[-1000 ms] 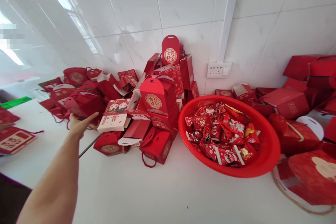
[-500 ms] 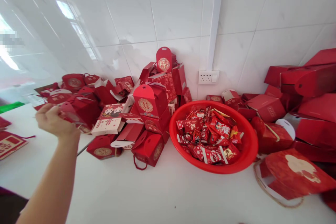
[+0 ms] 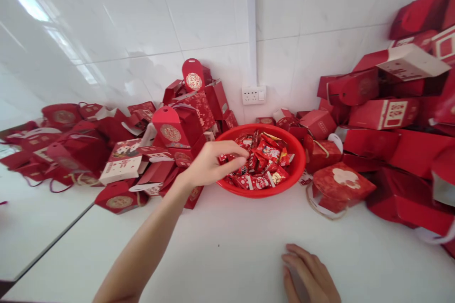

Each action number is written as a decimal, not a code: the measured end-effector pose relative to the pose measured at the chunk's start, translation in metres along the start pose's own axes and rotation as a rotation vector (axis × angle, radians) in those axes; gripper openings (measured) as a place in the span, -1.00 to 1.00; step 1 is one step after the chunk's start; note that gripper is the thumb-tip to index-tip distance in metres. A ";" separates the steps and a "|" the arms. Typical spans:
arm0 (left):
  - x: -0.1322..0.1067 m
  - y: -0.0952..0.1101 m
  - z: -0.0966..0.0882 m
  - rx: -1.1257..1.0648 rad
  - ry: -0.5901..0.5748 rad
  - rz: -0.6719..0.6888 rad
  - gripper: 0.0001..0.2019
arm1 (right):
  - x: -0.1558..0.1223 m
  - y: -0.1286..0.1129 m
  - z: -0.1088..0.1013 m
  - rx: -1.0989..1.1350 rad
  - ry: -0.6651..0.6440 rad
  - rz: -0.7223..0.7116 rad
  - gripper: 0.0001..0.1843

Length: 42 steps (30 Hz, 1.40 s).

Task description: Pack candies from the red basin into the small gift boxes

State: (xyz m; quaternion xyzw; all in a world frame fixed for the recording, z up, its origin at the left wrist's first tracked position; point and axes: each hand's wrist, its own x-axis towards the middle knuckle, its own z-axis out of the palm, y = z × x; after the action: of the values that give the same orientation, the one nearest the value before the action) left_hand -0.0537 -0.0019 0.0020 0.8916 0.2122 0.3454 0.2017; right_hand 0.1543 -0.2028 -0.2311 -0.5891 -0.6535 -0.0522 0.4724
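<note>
- Your right hand (image 3: 311,274) is nearest you, palm down at the smooth white tabletop (image 3: 227,270); its fingers are loosely bent with slight gaps between them. I cannot tell whether they touch the surface.
- Your left hand (image 3: 216,163) reaches farther in, over the left side of the basin, thumb and forefinger pointing right with their tips close together. I cannot tell whether they pinch anything.
- Beneath those left fingertips, and to their right, lie small shiny red wrapped packets (image 3: 268,154), some with white or gold parts.
- Around the packets stands a round, bright red plastic basin (image 3: 261,193), beyond your right fingers; its rim passes under your left hand.
- Beyond your right fingers, and to their right, sits a mottled red cardboard box with a cream patch (image 3: 343,180) and a twine handle, near the basin.
- Well left of your left fingers, past the forearm, is a low red cardboard box with a round gold emblem (image 3: 121,199).
- Beyond your left fingers and leftward, a red box with an arched flap (image 3: 179,125) rests on another red box.
- Far right of your left fingers, red cardboard boxes (image 3: 384,113) are heaped high.
- Farthest beyond your left fingertips, a white rectangular wall socket (image 3: 253,95) sits on the glossy white tiled wall (image 3: 213,14).
</note>
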 end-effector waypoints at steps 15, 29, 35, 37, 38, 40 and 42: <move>0.030 -0.047 0.087 0.282 -0.596 -0.234 -0.67 | 0.037 0.021 -0.035 0.460 -0.042 0.247 -0.86; 0.027 -0.053 0.084 0.251 -0.625 -0.223 -0.61 | 0.128 0.094 -0.183 -0.600 0.637 0.069 -0.52; 0.027 -0.051 0.084 0.261 -0.623 -0.232 -0.61 | 0.148 0.134 -0.217 -0.708 0.494 0.149 -0.29; 0.027 -0.052 0.084 0.266 -0.610 -0.227 -0.62 | 0.159 0.144 -0.215 -0.735 0.491 0.098 -0.47; 0.027 -0.052 0.084 0.265 -0.607 -0.222 -0.62 | 0.166 0.147 -0.214 -0.724 0.506 0.062 -0.57; 0.027 -0.051 0.084 0.261 -0.605 -0.217 -0.63 | 0.178 0.147 -0.212 -0.668 0.564 -0.011 -0.70; 0.027 -0.051 0.083 0.251 -0.606 -0.218 -0.63 | 0.188 0.138 -0.211 -0.595 0.674 -0.072 -0.70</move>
State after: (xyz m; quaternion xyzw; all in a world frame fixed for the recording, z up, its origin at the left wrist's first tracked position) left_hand 0.0112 0.0364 -0.0658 0.9437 0.2775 0.0126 0.1799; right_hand 0.4112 -0.1578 -0.0548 -0.6263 -0.4398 -0.4433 0.4667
